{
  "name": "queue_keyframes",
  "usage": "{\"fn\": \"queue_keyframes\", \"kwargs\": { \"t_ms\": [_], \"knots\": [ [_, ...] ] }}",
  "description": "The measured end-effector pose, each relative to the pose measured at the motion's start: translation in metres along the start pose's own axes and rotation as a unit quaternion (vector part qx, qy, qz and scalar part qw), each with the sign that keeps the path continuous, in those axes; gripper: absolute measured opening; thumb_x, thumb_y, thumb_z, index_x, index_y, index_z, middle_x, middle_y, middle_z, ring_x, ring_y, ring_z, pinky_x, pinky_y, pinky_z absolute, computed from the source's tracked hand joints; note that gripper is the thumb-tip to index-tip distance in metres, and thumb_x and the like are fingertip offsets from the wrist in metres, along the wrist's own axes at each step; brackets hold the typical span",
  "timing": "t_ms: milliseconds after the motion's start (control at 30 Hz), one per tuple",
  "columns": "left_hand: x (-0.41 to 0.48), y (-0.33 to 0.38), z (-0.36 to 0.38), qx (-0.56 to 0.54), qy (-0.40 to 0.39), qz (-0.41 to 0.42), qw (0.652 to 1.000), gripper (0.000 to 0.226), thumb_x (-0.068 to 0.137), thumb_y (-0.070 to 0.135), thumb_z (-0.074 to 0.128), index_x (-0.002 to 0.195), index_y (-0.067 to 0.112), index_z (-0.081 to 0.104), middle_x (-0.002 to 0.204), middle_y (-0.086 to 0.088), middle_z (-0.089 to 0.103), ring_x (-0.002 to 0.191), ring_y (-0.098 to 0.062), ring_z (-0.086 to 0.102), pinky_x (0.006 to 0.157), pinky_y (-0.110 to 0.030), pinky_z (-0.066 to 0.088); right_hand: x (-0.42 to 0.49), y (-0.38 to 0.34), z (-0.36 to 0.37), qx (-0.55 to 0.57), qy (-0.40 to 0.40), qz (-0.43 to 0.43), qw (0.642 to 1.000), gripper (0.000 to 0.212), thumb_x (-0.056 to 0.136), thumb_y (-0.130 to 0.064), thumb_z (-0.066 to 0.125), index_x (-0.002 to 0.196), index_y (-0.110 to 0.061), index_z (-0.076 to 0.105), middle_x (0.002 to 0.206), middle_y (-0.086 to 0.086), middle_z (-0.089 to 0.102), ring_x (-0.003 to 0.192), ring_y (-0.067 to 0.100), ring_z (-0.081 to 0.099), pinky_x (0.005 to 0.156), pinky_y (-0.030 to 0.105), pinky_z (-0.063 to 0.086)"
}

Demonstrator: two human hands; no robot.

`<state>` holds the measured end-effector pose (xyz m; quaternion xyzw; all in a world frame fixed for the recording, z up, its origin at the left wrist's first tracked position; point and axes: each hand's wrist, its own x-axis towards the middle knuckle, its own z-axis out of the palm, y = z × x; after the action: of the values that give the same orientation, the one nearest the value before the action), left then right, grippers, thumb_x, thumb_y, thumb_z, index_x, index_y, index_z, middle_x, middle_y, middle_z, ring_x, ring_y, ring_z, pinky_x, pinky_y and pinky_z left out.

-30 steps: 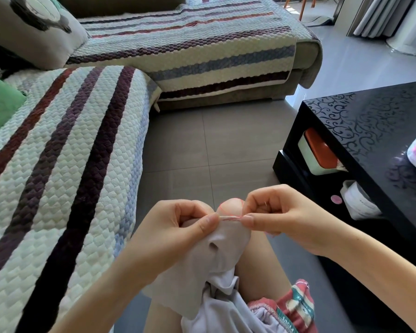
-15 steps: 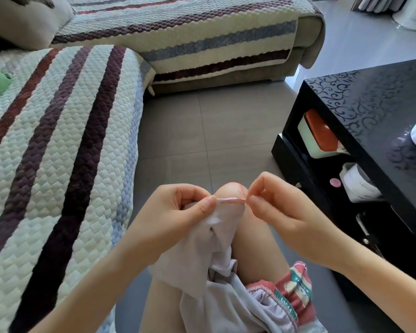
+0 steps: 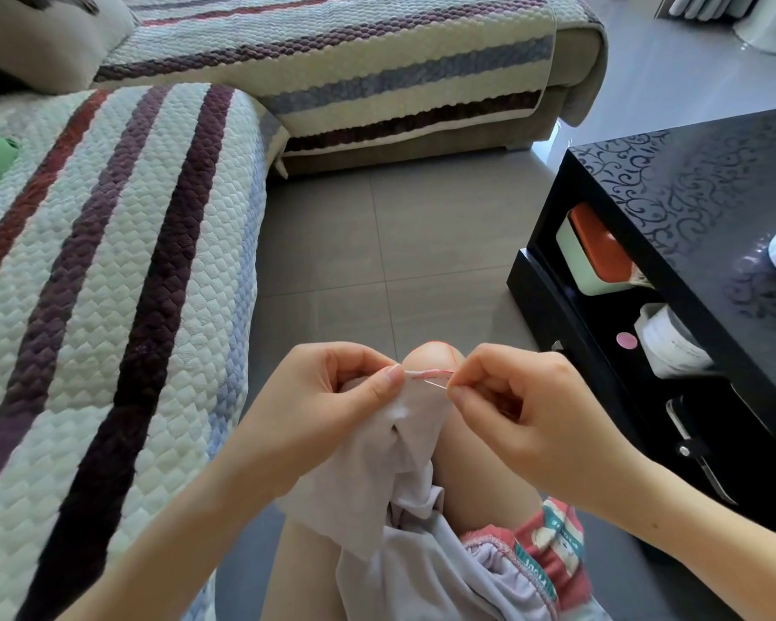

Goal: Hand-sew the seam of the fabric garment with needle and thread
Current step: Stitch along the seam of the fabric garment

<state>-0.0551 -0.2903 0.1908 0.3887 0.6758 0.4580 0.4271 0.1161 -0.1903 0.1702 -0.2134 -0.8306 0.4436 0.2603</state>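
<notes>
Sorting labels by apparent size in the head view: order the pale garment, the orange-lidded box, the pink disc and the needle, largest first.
1. pale garment (nearest the camera, which inflates it)
2. orange-lidded box
3. pink disc and needle: both tiny, too alike to rank.

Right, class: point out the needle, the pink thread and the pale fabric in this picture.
needle (image 3: 435,385), head view, middle of its bare metal shaft.
pink thread (image 3: 426,373), head view, stitched run along the seam edge.
pale fabric (image 3: 368,477), head view, flat fold hanging below the seam.

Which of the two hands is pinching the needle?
The right hand pinches the needle; the left hand only grips the pale fabric.
</notes>
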Motion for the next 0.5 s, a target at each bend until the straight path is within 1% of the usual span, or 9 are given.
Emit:
{"fn": "queue_keyframes", "kwargs": {
  "t_ms": [133,300,433,500],
  "knots": [
    [0.0002,-0.001,-0.0001,-0.002,0.003,0.001,1.0,0.018,0.075,0.034,0.064,0.079,0.022,0.076,0.072,-0.001,0.073,0.068,-0.009,0.066,0.062,-0.023,0.051,0.0011,-0.001,-0.0003,-0.001,0.002,-0.004,1.0,0.011,0.079,-0.003,0.059,0.07,-0.009,0.06,0.054,0.001,0.05,0.045,0.015,0.039,0.047,0.01,0.029],
    [-0.0001,-0.0015,-0.0005,0.001,0.001,0.006,1.0,0.018,0.075,0.035,0.064,0.079,0.022,0.076,0.073,-0.002,0.074,0.069,-0.009,0.067,0.063,-0.024,0.051,0.0014,-0.0013,0.0001,-0.007,-0.001,-0.002,1.0,0.01,0.079,-0.004,0.059,0.07,-0.009,0.061,0.054,0.0,0.051,0.046,0.015,0.042,0.047,0.01,0.03],
    [-0.0009,-0.0015,-0.0008,0.006,-0.004,0.014,1.0,0.018,0.076,0.034,0.063,0.08,0.022,0.076,0.073,-0.002,0.074,0.069,-0.009,0.067,0.063,-0.022,0.051,0.0022,-0.002,0.0017,-0.007,-0.002,0.003,1.0,0.012,0.079,-0.004,0.058,0.07,-0.011,0.06,0.056,0.0,0.052,0.044,0.006,0.039,0.049,0.008,0.029],
    [-0.0013,-0.0016,-0.0006,0.011,-0.004,0.02,1.0,0.017,0.076,0.034,0.063,0.08,0.023,0.076,0.073,-0.001,0.074,0.069,-0.007,0.067,0.062,-0.02,0.051,0.0022,-0.0025,0.0026,-0.008,-0.001,0.003,1.0,0.012,0.079,-0.004,0.058,0.07,-0.012,0.059,0.057,0.001,0.052,0.044,0.004,0.038,0.049,0.008,0.029]
  ]
}}
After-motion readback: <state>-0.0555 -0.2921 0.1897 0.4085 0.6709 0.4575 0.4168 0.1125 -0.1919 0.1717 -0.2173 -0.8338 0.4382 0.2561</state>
